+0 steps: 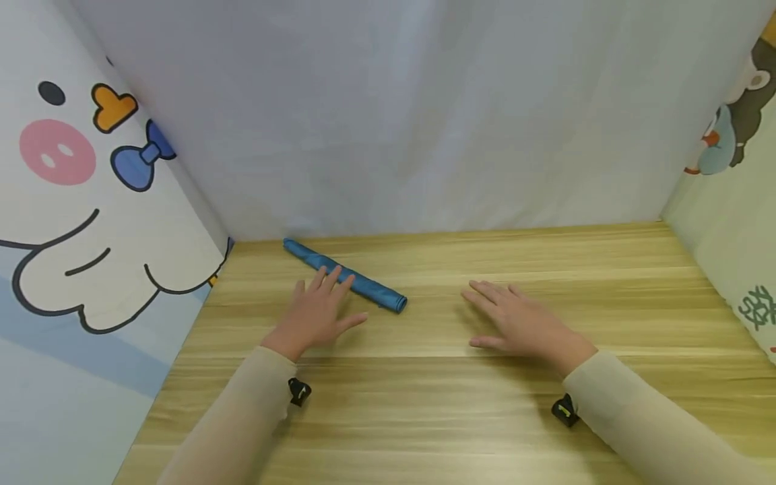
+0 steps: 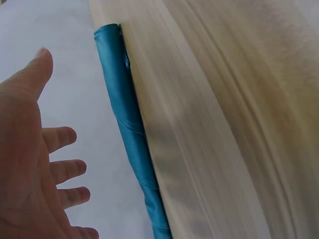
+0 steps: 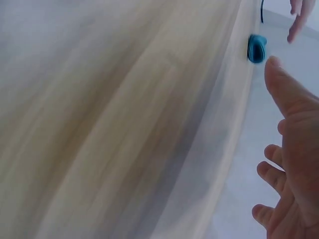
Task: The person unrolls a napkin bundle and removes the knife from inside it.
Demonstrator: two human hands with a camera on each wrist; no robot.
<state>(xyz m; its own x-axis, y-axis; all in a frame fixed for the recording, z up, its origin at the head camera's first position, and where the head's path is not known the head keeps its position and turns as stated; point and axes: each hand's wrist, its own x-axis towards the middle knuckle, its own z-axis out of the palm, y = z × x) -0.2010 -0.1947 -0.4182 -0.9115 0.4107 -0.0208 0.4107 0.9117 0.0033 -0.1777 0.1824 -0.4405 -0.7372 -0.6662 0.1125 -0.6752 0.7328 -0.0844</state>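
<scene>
Head view. Landmark piece: one blue rolled cloth (image 1: 370, 288), slim and tubular, smooth with a sheen; lying alone on the light wood-grain desk (image 1: 424, 404). Long axis slanting: far end to the left, by the foot of the plain pale grey-white backdrop (image 1: 424, 135); near end to the right, showing the coiled layers. Left hand (image 1: 315, 313), beige-sleeved: on the near side of the roll, fingers spread apart, thumb out, fingertips overlapping its middle stretch in this line of sight. The roll lies directly ahead of these fingers, crossing them at a slant. Right hand (image 1: 515, 323), likewise sleeved: beyond the roll's near end, to the right and well apart from it; thumb away from the fingers, nothing held. Left hand the nearer of the two. Side panels: white cartoon bird panel (image 1: 36, 222), left of the roll; pale green cartoon panel (image 1: 715, 229), far to its right.

Left wrist view. The roll shown lengthwise, its lower end cut off by the frame. Left hand beside it, fingers apart, a visible gap between fingertips and cloth; nothing gripped.

Right wrist view. The roll seen end-on, dark hollow at its core, past the tip of the right thumb. Right fingers apart, slightly bent, clear of the cloth.
</scene>
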